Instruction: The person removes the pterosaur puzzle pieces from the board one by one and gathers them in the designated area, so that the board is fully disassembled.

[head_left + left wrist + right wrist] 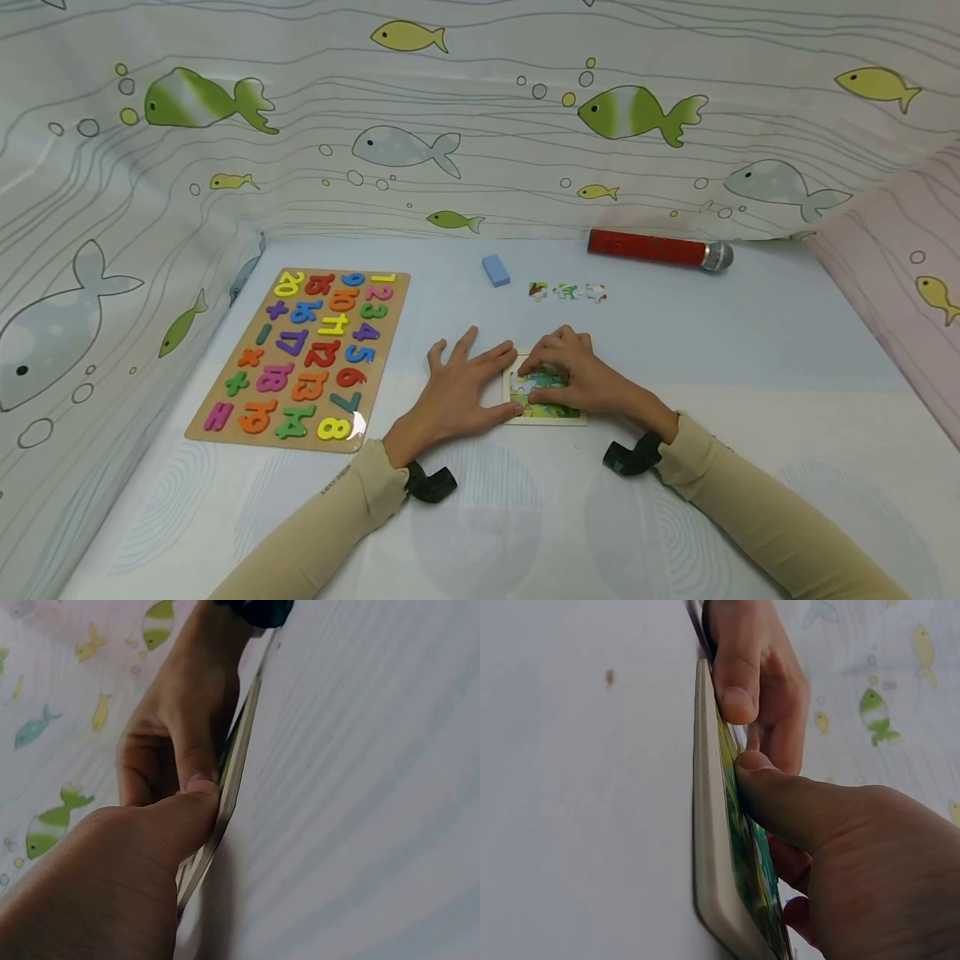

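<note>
A small jigsaw puzzle in a pale wooden tray (551, 421) lies flat on the table, its picture green, yellow and blue. My left hand (463, 393) spreads over the tray's left edge, with the thumb and fingertips touching the frame. Above the picture, my right hand (581, 375) curls its thumb and fingers around a puzzle piece (534, 383) at the left part of the tray; the hand hides much of the picture. In the right wrist view the right thumb (780, 795) presses on the picture near the left thumb (739, 690).
Loose puzzle pieces (567, 292) lie in a row behind the tray. Beside them is a blue block (496, 271), and farther right a red microphone (648, 247). A wooden number board (300, 358) occupies the left side. Fish-patterned cloth (480, 108) walls the back.
</note>
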Motion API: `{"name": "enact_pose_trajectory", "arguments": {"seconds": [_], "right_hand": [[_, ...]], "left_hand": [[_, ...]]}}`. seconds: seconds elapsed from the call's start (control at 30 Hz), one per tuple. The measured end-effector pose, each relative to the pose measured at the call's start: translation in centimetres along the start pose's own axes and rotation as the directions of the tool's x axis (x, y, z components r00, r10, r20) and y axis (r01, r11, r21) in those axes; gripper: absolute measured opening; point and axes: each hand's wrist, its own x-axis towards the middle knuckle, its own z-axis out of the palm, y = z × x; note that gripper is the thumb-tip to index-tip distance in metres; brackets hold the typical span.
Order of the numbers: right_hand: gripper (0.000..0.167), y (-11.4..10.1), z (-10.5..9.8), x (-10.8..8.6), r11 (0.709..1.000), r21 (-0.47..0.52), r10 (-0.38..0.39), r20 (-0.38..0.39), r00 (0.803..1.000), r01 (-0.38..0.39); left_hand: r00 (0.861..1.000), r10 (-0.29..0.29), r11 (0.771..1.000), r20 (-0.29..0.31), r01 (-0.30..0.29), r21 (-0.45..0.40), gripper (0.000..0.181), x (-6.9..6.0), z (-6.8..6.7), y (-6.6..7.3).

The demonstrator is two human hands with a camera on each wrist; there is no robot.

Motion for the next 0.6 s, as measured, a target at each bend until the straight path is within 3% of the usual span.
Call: {"name": "enact_pose_trajectory", "arguments": {"seconds": [0.27, 0.6], "right_hand": [[0.026, 0.21, -0.07, 0.00, 1.000, -0.007, 0.015, 0.027, 1.000, -0.015], [0.028, 0.16, -0.16, 0.06, 0.993, -0.106, -0.050, 0.017, 0.999, 0.052]], "left_hand": [[1.000, 0.009, 1.000, -0.006, -0.009, -0.011, 0.079, -0.03, 0.08, -0.05], [1.000, 0.005, 1.000, 0.003, -0.005, -0.016, 0.079, -0.11, -0.16, 0.08]]}}
